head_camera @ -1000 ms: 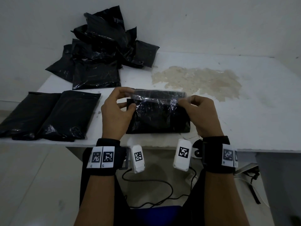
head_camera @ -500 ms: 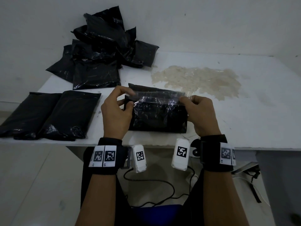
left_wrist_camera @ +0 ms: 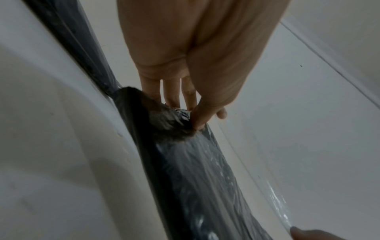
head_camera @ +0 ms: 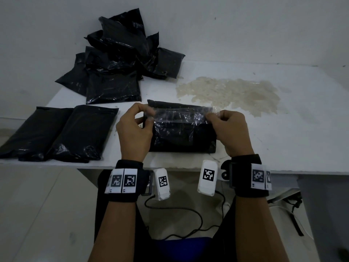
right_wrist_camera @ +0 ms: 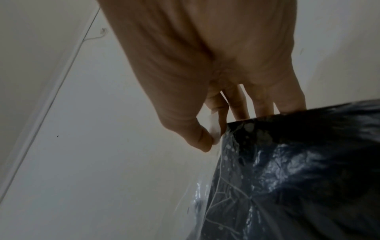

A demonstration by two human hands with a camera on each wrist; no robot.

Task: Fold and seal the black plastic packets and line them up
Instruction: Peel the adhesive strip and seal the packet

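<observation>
Head view: hands (head_camera: pixel 181 133) pinching, seemingly, tape (head_camera: pixel 181 113).

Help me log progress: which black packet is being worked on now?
The packet at the table's near edge, between both hands; each pinches its clear strip. The others lie untouched.

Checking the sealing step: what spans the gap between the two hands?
In the head view, a clear strip stretches from left hand to right hand, across the black packet.
</observation>
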